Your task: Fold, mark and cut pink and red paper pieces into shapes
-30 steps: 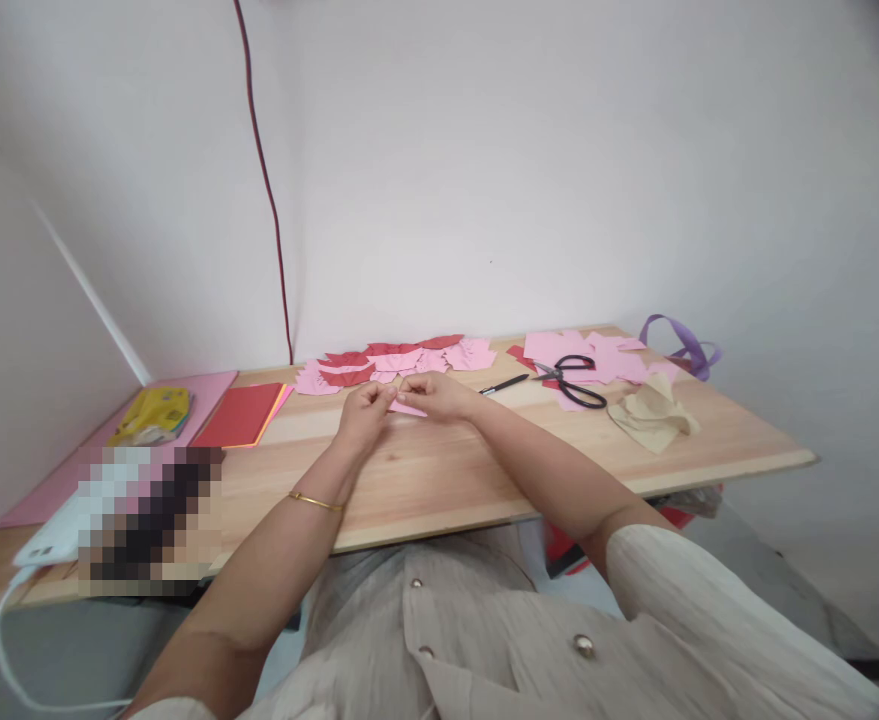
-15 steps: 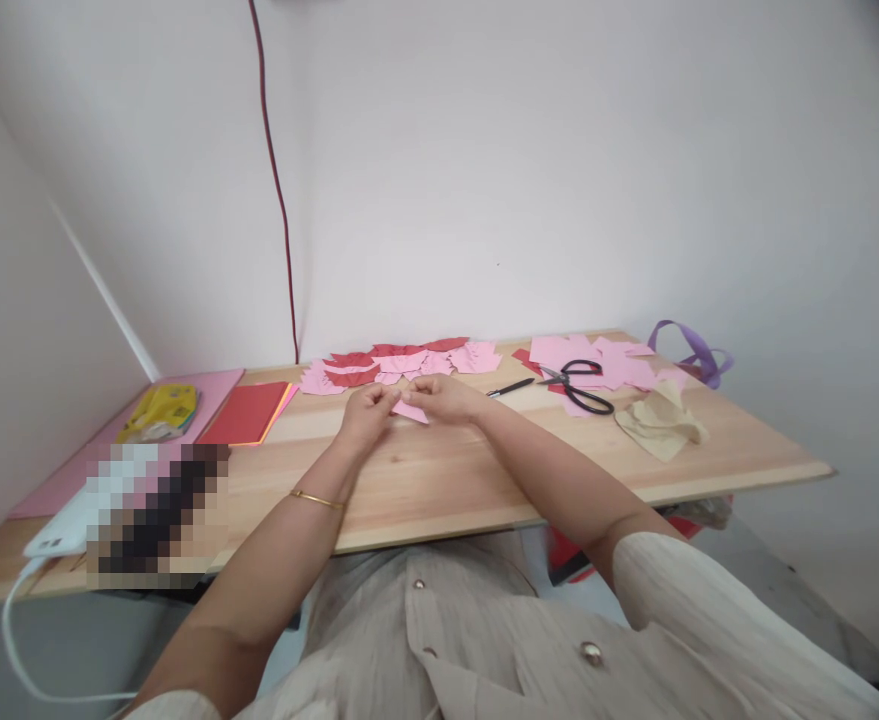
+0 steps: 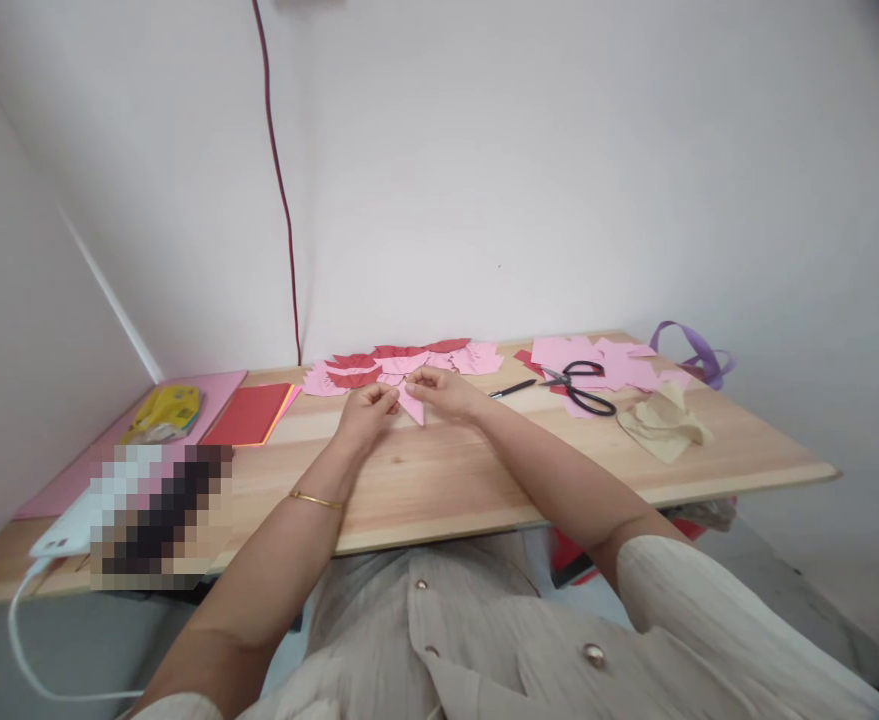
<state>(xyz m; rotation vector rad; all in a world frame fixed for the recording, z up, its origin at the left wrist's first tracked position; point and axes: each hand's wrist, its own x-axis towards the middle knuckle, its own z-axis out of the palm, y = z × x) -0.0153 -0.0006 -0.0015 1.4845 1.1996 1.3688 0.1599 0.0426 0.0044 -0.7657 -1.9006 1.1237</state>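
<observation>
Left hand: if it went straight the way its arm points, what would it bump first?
Probably the crinkled pink and red papers beyond the left hand, before the wall; depth is hard to judge.

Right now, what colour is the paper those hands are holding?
Pink. The held paper shows best in the head view.

The camera sits on the person's head and looks forward and down. The shirt (image 3: 514, 650) is very close, so it looks big at the bottom. The two arms (image 3: 559, 470) stretch away to the left hand (image 3: 366, 408) and right hand (image 3: 445, 393), near the middle, a bit farther off. The table (image 3: 439, 490) is seen from above, at a slant. Behind it, the camera faces a pale wall (image 3: 484, 180).
</observation>
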